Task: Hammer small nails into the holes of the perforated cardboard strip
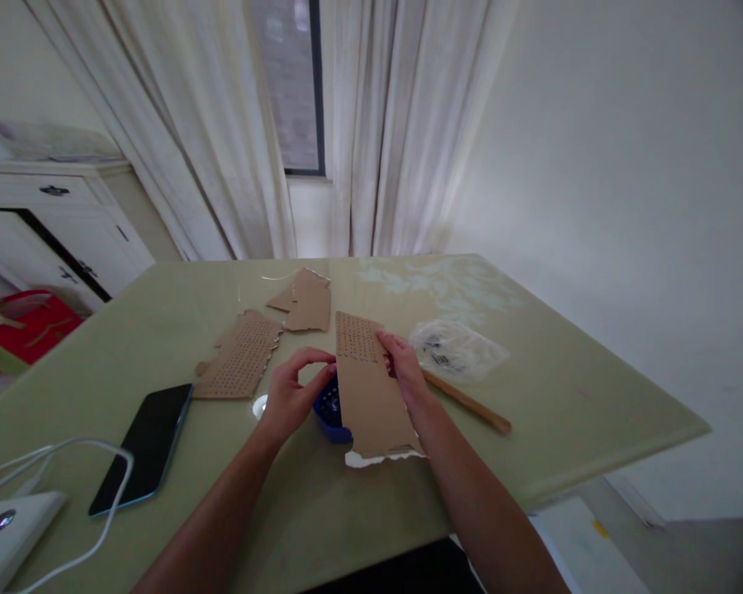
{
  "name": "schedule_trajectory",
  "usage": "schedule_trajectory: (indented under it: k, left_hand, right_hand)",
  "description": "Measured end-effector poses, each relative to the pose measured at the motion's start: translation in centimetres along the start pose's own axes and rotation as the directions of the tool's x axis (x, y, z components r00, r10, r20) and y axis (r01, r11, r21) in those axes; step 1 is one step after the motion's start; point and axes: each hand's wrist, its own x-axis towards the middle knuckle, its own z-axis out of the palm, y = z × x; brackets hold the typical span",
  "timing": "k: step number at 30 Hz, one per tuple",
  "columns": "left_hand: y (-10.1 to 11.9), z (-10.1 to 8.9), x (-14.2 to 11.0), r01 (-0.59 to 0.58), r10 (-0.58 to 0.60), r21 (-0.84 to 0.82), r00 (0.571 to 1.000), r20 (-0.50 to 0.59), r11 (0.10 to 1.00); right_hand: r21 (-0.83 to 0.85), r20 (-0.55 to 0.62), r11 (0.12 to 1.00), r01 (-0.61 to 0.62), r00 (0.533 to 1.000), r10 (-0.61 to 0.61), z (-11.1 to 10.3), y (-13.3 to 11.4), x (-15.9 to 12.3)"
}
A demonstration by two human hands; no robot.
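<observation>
My right hand grips the right edge of a long strip of brown cardboard, held tilted above the table. Rows of small holes cover the strip's upper end, and its near end is torn with white paper showing. My left hand is at the strip's left edge, thumb and index finger closed together; what they pinch is too small to make out. Below those fingers sits a blue plastic container with small dark pieces inside, partly hidden by the cardboard.
Left lie a perforated cardboard piece, a phone, and a white device with a cable. Torn cardboard is farther back. Right are a clear plastic bag and a wooden stick. A small white round item is beside my left hand.
</observation>
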Motion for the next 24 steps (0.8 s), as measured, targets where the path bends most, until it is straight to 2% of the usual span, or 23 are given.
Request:
schedule_trajectory:
  k: [5,9,14,20,24]
  left_hand:
    - [0.0,0.3,-0.1,0.048,-0.045,0.047,0.997,-0.055,0.998]
    - [0.1,0.6,-0.3,0.061,-0.054,0.052,0.992,-0.113,0.997]
    - [0.2,0.9,-0.5,0.090,-0.090,-0.004,0.988,-0.126,0.996]
    - [0.0,1.1,-0.5,0.078,-0.088,-0.066,0.982,-0.167,0.995]
    - [-0.5,1.0,-0.6,0.102,-0.125,-0.153,0.980,-0.152,0.983]
  right_hand:
    - [0.039,0.000,0.998,0.047,0.999,-0.047,0.1,0.3,0.2]
    - [0.085,0.071,0.994,0.071,0.995,-0.077,0.9,-0.4,-0.8]
    - [0.111,0.152,0.992,0.067,0.985,-0.084,1.5,-1.3,-2.1]
    - [0.078,0.174,0.994,0.080,0.980,-0.092,1.0,-1.0,-2.2]
    - [0.062,0.215,0.996,0.061,0.974,-0.073,0.8,-1.1,-2.8]
